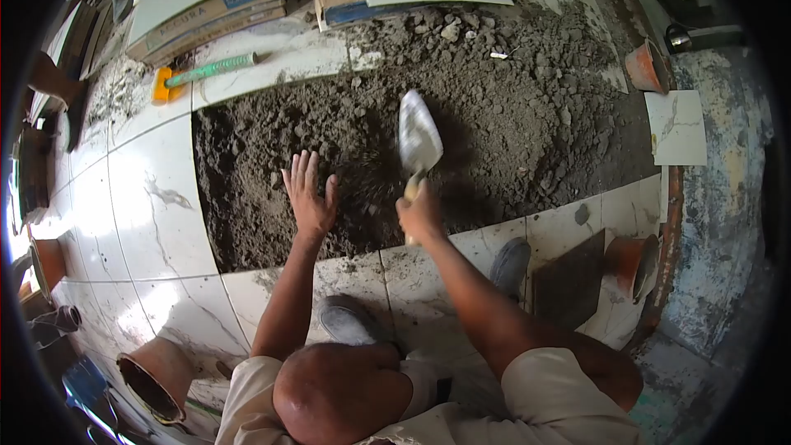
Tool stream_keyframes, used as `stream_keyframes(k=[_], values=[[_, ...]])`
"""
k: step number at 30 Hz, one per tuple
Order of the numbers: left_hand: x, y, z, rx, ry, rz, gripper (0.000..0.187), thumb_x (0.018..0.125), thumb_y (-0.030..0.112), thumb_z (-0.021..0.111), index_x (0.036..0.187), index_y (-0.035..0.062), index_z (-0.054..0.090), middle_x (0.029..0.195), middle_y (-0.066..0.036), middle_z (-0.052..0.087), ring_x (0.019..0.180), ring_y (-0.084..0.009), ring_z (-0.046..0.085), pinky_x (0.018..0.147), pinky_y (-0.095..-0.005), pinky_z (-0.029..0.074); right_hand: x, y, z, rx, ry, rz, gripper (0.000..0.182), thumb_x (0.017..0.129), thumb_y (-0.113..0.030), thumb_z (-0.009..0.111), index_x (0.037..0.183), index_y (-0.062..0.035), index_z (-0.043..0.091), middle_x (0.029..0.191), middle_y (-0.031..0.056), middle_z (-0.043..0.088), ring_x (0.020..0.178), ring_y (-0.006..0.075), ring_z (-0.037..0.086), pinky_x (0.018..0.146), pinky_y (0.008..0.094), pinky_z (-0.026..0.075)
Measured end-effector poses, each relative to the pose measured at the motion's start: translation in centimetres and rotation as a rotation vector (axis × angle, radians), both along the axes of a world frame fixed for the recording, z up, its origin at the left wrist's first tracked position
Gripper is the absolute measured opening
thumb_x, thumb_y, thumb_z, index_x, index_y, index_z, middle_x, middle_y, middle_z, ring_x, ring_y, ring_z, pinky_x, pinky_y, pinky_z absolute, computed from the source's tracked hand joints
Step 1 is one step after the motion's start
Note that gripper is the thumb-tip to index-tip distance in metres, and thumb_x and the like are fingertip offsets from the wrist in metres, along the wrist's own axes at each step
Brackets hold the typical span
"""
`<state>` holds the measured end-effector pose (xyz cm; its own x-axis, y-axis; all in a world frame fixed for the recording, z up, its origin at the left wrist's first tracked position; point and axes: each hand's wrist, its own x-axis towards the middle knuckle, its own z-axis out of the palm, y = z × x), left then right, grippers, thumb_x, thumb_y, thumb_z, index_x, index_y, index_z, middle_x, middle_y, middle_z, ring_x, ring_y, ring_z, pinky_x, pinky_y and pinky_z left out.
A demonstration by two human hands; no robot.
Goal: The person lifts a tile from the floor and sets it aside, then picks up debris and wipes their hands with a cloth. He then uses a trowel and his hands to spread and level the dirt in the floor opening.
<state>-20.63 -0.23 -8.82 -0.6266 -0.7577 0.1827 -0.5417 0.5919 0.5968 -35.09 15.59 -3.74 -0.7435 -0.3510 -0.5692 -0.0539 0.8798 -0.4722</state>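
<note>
Grey, crumbly mortar mix [527,107] fills a long gap between marbled white floor tiles [152,198]. My right hand [420,213] is wrapped round the handle of a pointed trowel [418,133], whose pale blade points away from me over the mix. To its left, my left hand [311,198] is spread over the mix with its fingers apart and nothing in it. Whether its palm touches the mix is hard to tell.
An orange and green mallet [206,72] lies at the upper left, near stacked tile boxes [218,16]. Pots [156,377] stand at the lower left and right [633,268]. A cut tile piece [676,128] is at the right wall; a dark square slab [568,280] is near my right foot.
</note>
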Motion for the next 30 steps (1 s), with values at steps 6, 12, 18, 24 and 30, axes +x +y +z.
stream_keyframes(k=[6,12,18,24,30], values=[[1.5,0.4,-0.3,0.006,-0.007,0.025,0.054,0.096,0.028,0.056,0.144,0.0066,0.041,0.149,-0.016,0.039,0.143,-0.0331,0.028,0.118,-0.0532,0.010,-0.8,-2.7,-2.3,-0.239,0.084,-0.266,0.050,0.086,-0.014,0.059,0.126,0.0045,0.036,0.112,0.0304,0.059,0.099,0.0453,0.062,0.086,0.0488,0.052],[0.9,-0.6,-0.5,-0.041,-0.040,0.033,0.055,0.094,0.025,0.059,0.144,0.0074,0.042,0.149,-0.016,0.038,0.143,-0.0340,0.027,0.118,-0.0533,0.011,-1.8,-3.6,0.6,-0.191,0.131,-0.085,0.048,0.086,-0.017,0.059,0.124,0.0047,0.040,0.116,0.0310,0.057,0.103,0.0463,0.060,0.088,0.0502,0.050],[1.6,-1.2,-1.1,-0.099,-0.102,0.072,0.055,0.093,0.026,0.060,0.143,0.0088,0.043,0.150,-0.016,0.038,0.144,-0.0343,0.026,0.118,-0.0538,0.013,-0.6,-1.7,-2.6,-0.013,-0.023,0.102,0.047,0.083,-0.018,0.062,0.121,0.0013,0.043,0.111,0.0309,0.061,0.105,0.0474,0.059,0.091,0.0515,0.048],[2.1,2.0,-0.8,-0.088,-0.038,-0.057,0.055,0.090,0.019,0.062,0.141,0.0094,0.046,0.151,-0.014,0.037,0.144,-0.0346,0.027,0.117,-0.0554,0.015,-2.3,3.4,3.0,-0.196,0.035,-0.277,0.046,0.085,-0.015,0.060,0.123,0.0028,0.042,0.111,0.0273,0.061,0.095,0.0401,0.065,0.081,0.0467,0.053],[0.4,9.3,0.1,0.329,0.277,-0.172,0.051,0.091,0.006,0.055,0.139,-0.0010,0.042,0.143,-0.023,0.044,0.135,-0.0401,0.040,0.113,-0.0448,0.032,2.7,5.4,0.6,-0.049,-0.015,0.139,0.042,0.084,-0.013,0.061,0.117,0.0042,0.042,0.107,0.0321,0.058,0.100,0.0436,0.061,0.084,0.0524,0.047]])
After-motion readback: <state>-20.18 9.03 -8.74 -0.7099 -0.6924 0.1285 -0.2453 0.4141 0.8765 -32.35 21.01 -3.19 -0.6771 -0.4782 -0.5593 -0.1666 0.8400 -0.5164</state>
